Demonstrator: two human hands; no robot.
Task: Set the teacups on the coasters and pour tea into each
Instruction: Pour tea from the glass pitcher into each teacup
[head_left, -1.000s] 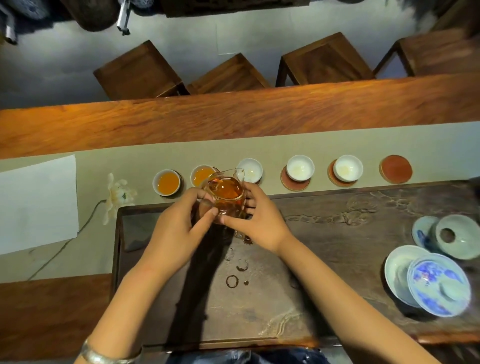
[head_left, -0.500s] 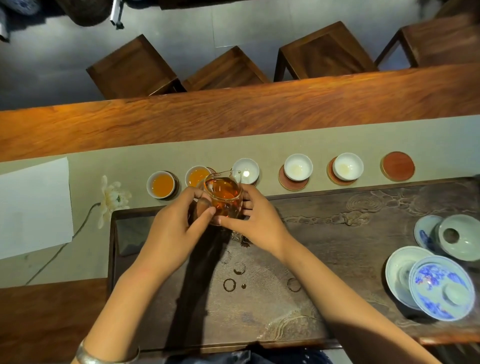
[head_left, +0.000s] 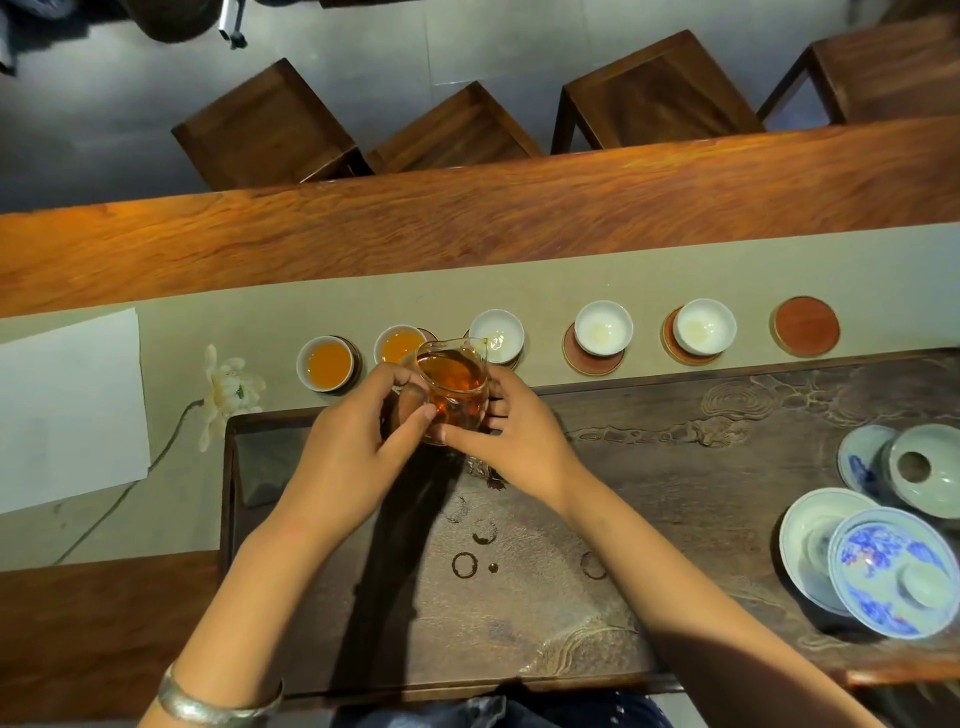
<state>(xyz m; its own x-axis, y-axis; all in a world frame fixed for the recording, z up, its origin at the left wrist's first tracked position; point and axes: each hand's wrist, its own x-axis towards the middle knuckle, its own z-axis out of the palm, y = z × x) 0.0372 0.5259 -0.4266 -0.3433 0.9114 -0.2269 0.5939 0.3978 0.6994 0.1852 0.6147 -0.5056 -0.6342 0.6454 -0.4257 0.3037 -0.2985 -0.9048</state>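
Note:
Both hands hold a glass pitcher (head_left: 451, 387) of amber tea: my left hand (head_left: 353, 441) grips its handle side, my right hand (head_left: 511, 441) supports its right wall. Its spout reaches over the third white cup (head_left: 500, 332), which holds no tea. Left of it, the first cup (head_left: 326, 362) and second cup (head_left: 397, 344) hold orange tea. Two more white cups (head_left: 603, 327) (head_left: 704, 326) without tea sit on red coasters. A bare red coaster (head_left: 804, 325) lies at the right end of the row.
A dark carved wooden tea tray (head_left: 649, 467) lies under my arms, with ring stains. Blue-and-white gaiwan pieces (head_left: 893, 569) and a celadon lid (head_left: 919, 467) sit at its right. A white paper (head_left: 67, 410) and a flower (head_left: 226, 389) lie at left. Stools stand beyond the table.
The pitcher has shifted slightly right, from the second cup toward the third, with its spout now over that cup's rim. Both hands keep their hold.

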